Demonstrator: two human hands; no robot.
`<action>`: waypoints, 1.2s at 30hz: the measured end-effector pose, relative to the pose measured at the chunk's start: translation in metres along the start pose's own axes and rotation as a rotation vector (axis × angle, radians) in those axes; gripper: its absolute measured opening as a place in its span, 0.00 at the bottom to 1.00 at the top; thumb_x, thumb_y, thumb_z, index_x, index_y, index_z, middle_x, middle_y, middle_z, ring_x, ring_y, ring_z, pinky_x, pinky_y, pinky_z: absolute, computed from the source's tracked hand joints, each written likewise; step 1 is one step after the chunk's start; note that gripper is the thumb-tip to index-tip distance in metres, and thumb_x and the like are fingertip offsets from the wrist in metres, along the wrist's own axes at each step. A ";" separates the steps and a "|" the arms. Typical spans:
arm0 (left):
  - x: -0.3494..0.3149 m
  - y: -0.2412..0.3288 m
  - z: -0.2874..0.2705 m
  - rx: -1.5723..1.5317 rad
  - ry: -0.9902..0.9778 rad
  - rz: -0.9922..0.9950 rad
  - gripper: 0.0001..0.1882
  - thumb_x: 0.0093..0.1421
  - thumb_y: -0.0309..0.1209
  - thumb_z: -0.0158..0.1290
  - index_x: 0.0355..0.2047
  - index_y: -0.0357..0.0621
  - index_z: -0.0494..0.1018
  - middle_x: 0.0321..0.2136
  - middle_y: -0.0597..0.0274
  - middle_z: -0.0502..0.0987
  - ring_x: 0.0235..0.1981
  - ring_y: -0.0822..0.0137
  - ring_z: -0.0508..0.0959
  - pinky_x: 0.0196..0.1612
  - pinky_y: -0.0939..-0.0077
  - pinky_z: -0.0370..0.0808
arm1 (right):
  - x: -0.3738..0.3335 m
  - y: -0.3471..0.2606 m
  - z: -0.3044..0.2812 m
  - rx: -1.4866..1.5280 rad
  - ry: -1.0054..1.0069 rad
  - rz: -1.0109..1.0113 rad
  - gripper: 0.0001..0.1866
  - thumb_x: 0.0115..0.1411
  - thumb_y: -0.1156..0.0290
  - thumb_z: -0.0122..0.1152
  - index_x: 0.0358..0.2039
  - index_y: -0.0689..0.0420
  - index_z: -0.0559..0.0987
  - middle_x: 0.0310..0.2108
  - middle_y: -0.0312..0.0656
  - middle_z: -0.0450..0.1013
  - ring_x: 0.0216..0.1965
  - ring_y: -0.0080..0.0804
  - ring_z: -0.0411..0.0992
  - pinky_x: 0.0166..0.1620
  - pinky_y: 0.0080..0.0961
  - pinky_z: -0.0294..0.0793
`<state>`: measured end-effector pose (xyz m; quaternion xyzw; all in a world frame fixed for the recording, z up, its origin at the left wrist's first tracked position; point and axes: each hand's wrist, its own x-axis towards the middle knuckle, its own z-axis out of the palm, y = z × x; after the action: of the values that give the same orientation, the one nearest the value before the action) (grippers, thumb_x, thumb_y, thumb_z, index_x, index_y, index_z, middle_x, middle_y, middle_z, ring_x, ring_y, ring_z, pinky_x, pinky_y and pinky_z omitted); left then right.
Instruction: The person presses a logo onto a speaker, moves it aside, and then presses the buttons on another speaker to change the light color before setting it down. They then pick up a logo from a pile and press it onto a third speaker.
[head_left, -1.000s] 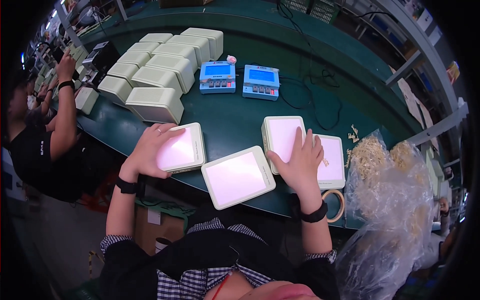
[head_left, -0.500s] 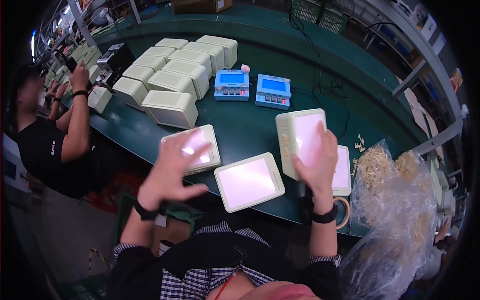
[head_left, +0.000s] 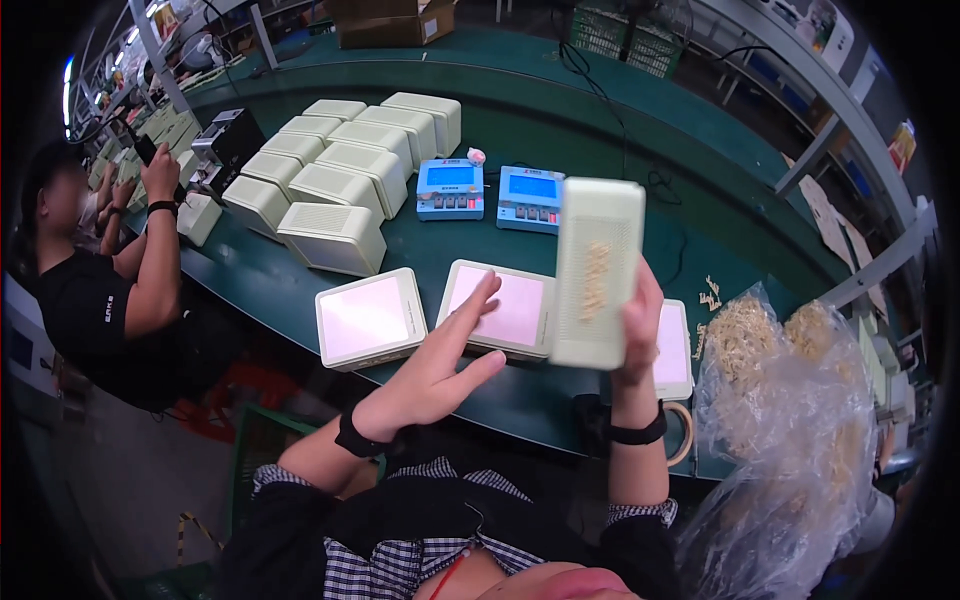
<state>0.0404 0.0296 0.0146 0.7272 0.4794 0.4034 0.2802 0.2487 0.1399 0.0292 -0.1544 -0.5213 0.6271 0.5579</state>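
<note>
My right hand grips a cream box-shaped device by its right side, held up off the table. A perforated face with raised tan marks is turned toward me. My left hand is open, fingers stretched, at the near edge of a second such device, which lies with its pinkish panel up; I cannot tell whether the fingers touch it. To its left lies another panel-up device. A further one is partly hidden behind my right hand.
Several cream devices stand in rows at the back left. Two blue instruments with screens sit mid-table, one partly covered by the held device. On the right are a tape roll and plastic bags of small tan pieces. A co-worker works at left.
My right hand has turned the held device so its perforated face shows instead of its panel. My left hand has moved right, from the left device to the middle one, which now lies farther back.
</note>
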 end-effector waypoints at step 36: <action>0.099 -0.023 0.037 -1.312 0.175 -0.503 0.35 0.73 0.54 0.31 0.65 0.34 0.56 0.57 0.52 0.69 0.56 0.66 0.71 0.58 0.71 0.69 | -0.026 0.015 -0.011 0.076 0.045 0.434 0.48 0.50 0.54 0.62 0.66 0.66 0.56 0.59 0.51 0.66 0.58 0.44 0.69 0.61 0.35 0.67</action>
<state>0.0828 0.1292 0.0092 0.2404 0.3116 0.5890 0.7058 0.2576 0.1252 0.0026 -0.2558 -0.4390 0.7481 0.4268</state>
